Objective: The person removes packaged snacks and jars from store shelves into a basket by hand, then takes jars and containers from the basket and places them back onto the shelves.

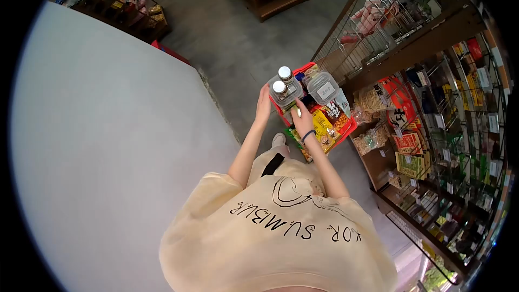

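A red shopping basket (346, 134) full of groceries is in front of my body. My left hand (263, 108) is closed at its left side, beside a clear plastic container (292, 96); the fingertips are partly hidden. Two small jars with pale lids, one nearer (280, 87) and one farther (285, 74), stand upright by that container. My right hand (303, 118), a dark band at its wrist, reaches over the basket. Its fingers are closed near the container, around something small and greenish that I cannot identify. Beneath lie a yellow packet (324, 128) and a second clear container (323, 87) with a white label.
A large pale surface (119, 146) fills the left side. Shelves with hanging packets (411, 157) stand close on the right, a wire rack (373, 21) beyond them. Grey floor (232, 38) stretches ahead to wooden display shelves (278, 0). A stocked display (119, 5) is at the far left.
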Action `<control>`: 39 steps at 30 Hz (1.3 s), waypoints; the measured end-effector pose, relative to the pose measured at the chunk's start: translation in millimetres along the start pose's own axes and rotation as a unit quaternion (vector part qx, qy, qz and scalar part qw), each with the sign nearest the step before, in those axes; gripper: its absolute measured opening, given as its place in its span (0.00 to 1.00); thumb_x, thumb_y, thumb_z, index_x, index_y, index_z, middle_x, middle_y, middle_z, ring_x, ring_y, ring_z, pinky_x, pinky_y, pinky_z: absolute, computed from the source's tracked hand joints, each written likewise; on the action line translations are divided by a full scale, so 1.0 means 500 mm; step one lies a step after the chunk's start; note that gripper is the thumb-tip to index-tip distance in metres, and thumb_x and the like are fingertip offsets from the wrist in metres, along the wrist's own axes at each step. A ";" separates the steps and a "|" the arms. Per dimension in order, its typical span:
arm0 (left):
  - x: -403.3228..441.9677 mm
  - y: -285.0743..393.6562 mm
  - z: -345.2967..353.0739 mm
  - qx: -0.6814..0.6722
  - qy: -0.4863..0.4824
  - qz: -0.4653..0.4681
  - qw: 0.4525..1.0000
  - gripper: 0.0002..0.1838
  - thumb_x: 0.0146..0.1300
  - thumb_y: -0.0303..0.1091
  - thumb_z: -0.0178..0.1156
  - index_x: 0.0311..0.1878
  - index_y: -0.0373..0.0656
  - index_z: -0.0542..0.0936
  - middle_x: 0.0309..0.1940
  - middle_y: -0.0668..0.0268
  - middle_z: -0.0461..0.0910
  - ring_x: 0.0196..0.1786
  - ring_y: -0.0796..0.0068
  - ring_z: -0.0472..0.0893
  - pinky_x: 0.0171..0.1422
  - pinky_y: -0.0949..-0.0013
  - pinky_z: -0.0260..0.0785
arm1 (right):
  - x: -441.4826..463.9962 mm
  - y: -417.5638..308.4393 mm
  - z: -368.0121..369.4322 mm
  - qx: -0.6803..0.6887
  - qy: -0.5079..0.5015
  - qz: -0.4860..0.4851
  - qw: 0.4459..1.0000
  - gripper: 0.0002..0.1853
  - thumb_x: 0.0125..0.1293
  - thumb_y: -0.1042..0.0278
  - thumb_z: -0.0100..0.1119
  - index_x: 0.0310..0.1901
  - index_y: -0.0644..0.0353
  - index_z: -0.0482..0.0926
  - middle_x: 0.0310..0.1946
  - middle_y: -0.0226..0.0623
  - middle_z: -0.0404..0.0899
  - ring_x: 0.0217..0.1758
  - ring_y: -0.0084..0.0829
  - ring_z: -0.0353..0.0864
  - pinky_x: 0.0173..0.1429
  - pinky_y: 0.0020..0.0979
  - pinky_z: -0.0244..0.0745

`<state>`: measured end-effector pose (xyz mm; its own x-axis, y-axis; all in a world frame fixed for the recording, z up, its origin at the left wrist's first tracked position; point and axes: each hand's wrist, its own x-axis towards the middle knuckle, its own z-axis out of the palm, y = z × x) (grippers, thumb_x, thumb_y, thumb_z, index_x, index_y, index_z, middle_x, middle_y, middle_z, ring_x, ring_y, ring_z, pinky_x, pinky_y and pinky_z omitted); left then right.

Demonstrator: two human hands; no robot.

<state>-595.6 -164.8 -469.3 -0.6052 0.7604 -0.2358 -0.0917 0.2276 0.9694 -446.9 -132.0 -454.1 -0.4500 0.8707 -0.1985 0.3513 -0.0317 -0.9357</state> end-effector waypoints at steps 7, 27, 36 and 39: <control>0.047 -0.034 -0.021 -0.050 -0.103 -0.057 0.992 0.28 0.67 0.48 0.37 0.63 0.38 0.60 0.63 0.61 0.60 0.66 0.70 0.58 0.67 0.65 0.51 | 0.049 0.004 0.092 -0.053 0.083 -0.061 0.993 0.28 0.60 0.71 0.47 0.62 0.65 0.57 0.61 0.52 0.59 0.65 0.43 0.58 0.66 0.33 0.54; -0.016 -0.009 -0.043 0.129 -0.179 0.069 0.973 0.30 0.54 0.21 0.42 0.64 0.32 0.57 0.59 0.48 0.63 0.62 0.56 0.64 0.64 0.66 0.55 | -0.008 -0.013 0.133 0.071 0.123 -0.019 0.990 0.30 0.58 0.79 0.41 0.65 0.63 0.52 0.62 0.51 0.58 0.66 0.44 0.57 0.66 0.31 0.54; -0.186 0.072 0.003 0.161 -0.161 0.148 0.962 0.30 0.56 0.20 0.45 0.65 0.37 0.55 0.50 0.53 0.67 0.48 0.61 0.71 0.54 0.67 0.63 | -0.139 -0.061 0.024 0.096 0.130 -0.096 0.982 0.33 0.56 0.80 0.43 0.66 0.58 0.53 0.65 0.42 0.55 0.69 0.37 0.52 0.68 0.29 0.48; -0.256 0.108 0.045 0.106 -0.170 0.154 0.967 0.31 0.58 0.23 0.49 0.66 0.40 0.55 0.49 0.55 0.66 0.48 0.64 0.70 0.53 0.67 0.63 | -0.206 -0.080 -0.042 0.062 0.145 -0.132 0.979 0.32 0.57 0.79 0.44 0.66 0.57 0.54 0.64 0.46 0.54 0.68 0.40 0.52 0.68 0.31 0.49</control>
<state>-505.1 -236.3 -388.3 -0.2799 0.9598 0.0192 0.2387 0.0502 0.9698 -397.4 -210.3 -390.2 -0.2531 0.9589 0.1286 0.1444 0.1688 -0.9750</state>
